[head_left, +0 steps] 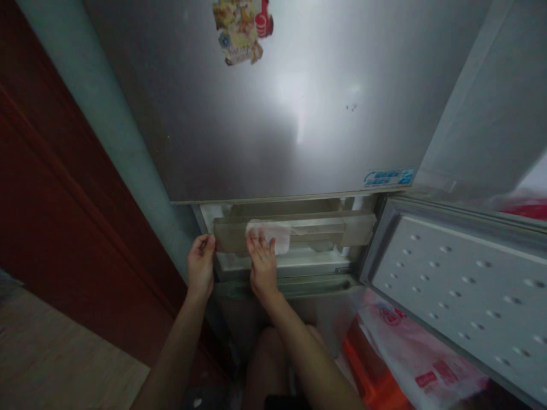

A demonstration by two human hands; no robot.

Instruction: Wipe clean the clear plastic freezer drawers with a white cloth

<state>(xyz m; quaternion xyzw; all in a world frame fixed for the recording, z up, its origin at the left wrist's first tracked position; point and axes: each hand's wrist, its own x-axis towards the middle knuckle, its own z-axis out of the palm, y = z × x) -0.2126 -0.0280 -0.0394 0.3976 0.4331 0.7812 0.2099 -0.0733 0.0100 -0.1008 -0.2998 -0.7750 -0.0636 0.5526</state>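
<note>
Left hand: your left hand (200, 265) is curled round the left end of the drawer front (294, 232), fingers clenched on its edge
Right hand: your right hand (262, 263) presses flat, fingers spread, on a white cloth (269, 235) against that drawer front
Cloth: it lies on the left half of the translucent drawer front, just above your right fingertips
Drawer: it sits in the open lower compartment, right under the closed upper fridge door (277, 114)
Lower door: the lower door (461, 290) is swung open to your right, its pale inner face dotted with dimples
Upper door surface: brushed grey metal with a soft glare, a colourful magnet (241, 28) near the top and a blue label (388, 177) at its lower right corner
Room: a dark red wooden panel (55, 216) stands to your left beside a pale grey wall strip (115, 131), over a light wood floor (55, 353)
Floor by the fridge: a white plastic bag with red print (410, 353) lies under the open door, over something orange
</note>
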